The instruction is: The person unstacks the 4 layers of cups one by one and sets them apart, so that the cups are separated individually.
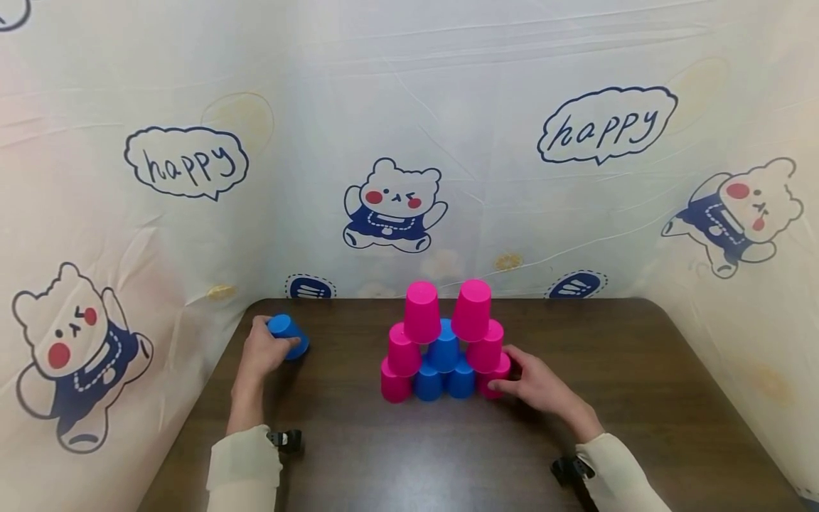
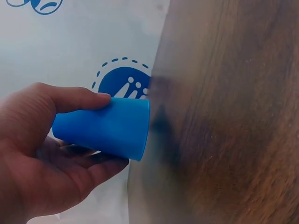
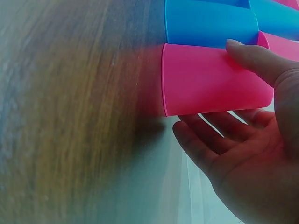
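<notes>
At the left end of the table, my left hand [image 1: 265, 348] grips a blue cup [image 1: 288, 336], thumb on one side and fingers on the other. The cup is upside down and tilted; a shadow lies on the table beside its rim [image 2: 144, 133]. In the middle stands a stack of upside-down pink and blue cups in three tiers, with two pink cups [image 1: 422, 311] on top and a blue cup [image 1: 444, 347] central in the middle tier. My right hand [image 1: 537, 380] holds the bottom-right pink cup [image 3: 210, 79] between thumb and fingers, its fingertips partly hidden behind the cup.
The dark wooden table [image 1: 397, 455] ends at a pale printed curtain [image 1: 409, 107] at the back and sides. Dark wrist straps [image 1: 286, 441] sit over both light sleeves. The stacked cups touch one another, close to the right hand.
</notes>
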A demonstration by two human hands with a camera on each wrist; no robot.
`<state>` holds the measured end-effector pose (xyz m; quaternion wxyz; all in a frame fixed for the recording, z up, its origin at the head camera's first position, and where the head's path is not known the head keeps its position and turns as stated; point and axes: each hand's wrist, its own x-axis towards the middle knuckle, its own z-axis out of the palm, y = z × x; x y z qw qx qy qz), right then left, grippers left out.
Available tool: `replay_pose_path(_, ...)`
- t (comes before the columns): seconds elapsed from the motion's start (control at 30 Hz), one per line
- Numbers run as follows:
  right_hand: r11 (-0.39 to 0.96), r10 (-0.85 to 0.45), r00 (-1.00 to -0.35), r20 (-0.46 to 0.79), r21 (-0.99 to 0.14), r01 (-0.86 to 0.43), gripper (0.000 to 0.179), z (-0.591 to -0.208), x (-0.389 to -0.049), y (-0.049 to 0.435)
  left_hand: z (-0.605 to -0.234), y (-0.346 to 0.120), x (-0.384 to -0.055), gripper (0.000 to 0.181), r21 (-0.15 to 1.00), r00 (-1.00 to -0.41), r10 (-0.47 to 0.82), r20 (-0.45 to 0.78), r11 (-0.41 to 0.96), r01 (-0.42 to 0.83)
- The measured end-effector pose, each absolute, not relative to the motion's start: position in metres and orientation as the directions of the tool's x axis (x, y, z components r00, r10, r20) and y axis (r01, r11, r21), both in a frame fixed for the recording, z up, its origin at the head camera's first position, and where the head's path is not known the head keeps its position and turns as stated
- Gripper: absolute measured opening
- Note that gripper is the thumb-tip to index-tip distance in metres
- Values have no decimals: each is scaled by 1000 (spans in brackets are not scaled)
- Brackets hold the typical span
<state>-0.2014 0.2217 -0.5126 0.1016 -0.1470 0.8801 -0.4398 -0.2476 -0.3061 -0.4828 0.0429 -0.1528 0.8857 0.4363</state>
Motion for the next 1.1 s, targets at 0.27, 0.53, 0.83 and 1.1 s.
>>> replay_pose_path(0.27, 570, -343, -938, -52, -805, -164, 58, -513, -202, 222, -493, -306, -250, 80, 765, -950, -245, -193, 569, -302)
replay_pose_path(0.53, 571, -343, -938, -58, -805, -159, 59, -513, -202, 221, -497, -302, -249, 81, 775, -953, -239, -188, 560, -294)
replay_pose_path(0.83, 564, -350, -936, -47, -808, -170, 58, -511, -202, 222, -495, -301, -247, 82, 778, -949, -239, -207, 547, -308)
replay_pose_path(1.1, 563, -345, -937, -58, -811, -157, 59, -511, -201, 221, -495, -300, -246, 86, 768, -948, -223, -226, 559, -314)
